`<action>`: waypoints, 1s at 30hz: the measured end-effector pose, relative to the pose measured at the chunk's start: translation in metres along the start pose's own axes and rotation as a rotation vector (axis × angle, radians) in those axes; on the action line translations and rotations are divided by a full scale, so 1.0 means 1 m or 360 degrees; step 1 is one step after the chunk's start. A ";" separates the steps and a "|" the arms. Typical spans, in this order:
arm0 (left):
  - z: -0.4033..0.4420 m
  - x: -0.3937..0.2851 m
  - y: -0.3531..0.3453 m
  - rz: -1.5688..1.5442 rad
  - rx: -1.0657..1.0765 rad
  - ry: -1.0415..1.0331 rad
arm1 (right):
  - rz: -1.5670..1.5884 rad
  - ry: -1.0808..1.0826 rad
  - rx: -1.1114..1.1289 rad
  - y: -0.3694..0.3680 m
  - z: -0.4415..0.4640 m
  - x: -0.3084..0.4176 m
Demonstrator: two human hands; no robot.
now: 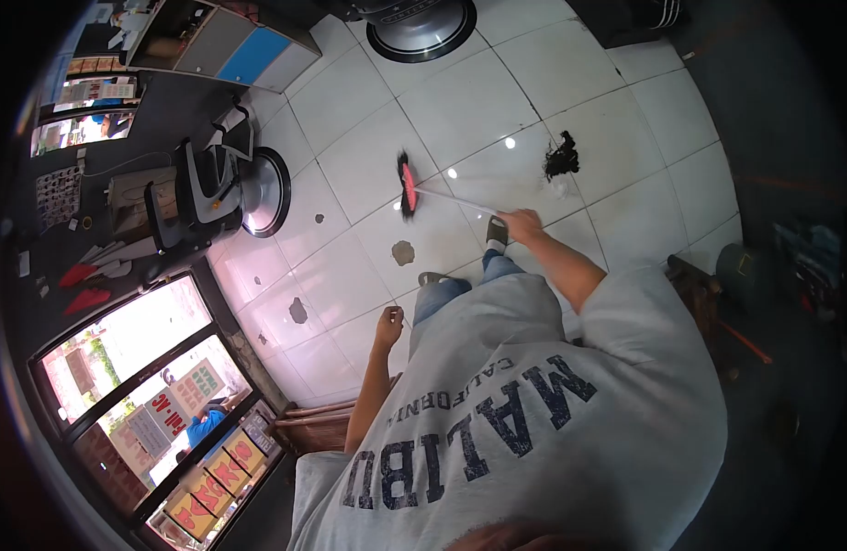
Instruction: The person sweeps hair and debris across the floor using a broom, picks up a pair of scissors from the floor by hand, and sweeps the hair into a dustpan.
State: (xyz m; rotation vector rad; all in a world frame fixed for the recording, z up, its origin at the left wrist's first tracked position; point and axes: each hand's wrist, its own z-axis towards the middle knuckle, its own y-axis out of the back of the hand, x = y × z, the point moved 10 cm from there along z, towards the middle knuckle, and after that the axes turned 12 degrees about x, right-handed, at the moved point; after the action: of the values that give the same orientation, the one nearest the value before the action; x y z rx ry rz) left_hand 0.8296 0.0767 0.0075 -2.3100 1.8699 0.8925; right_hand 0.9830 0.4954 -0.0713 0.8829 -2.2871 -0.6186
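My right hand [521, 227] is closed around the upper end of a broom's pale handle [455, 200]. The red broom head [409, 186] with black bristles rests on the white tiled floor [460, 119], ahead and to the left of my feet. To the right of the broom lies a pile of dark hair clippings [563, 158]. My left hand [390, 326] hangs beside my left leg, fingers curled, with nothing seen in it.
A barber chair [212, 188] on a round metal base stands at the left, and another chair base [421, 32] at the top. Cabinets [221, 46] line the upper left. Brown worn patches [403, 253] mark the tiles. A glass door [148, 395] is at lower left, a wooden bench [322, 424] near it.
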 end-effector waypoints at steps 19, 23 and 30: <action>0.037 0.019 0.002 0.0083 0.0129 0.0039 | -0.0008 -0.1027 0.0156 0.050 -0.190 -0.282; 0.074 -0.003 0.015 0.0259 0.0185 -0.0121 | -0.0099 -0.1076 0.0064 0.051 -0.240 -0.280; 0.138 -0.105 0.072 -0.0141 0.0135 -0.0307 | 0.0204 -0.1100 -0.0286 0.033 -0.296 -0.233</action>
State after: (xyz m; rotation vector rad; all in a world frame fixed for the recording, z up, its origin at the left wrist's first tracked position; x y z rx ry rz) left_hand 0.6969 0.2020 -0.0372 -2.1538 1.6817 0.9663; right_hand 1.3076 0.6243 0.0740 0.4665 -2.7936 -1.1917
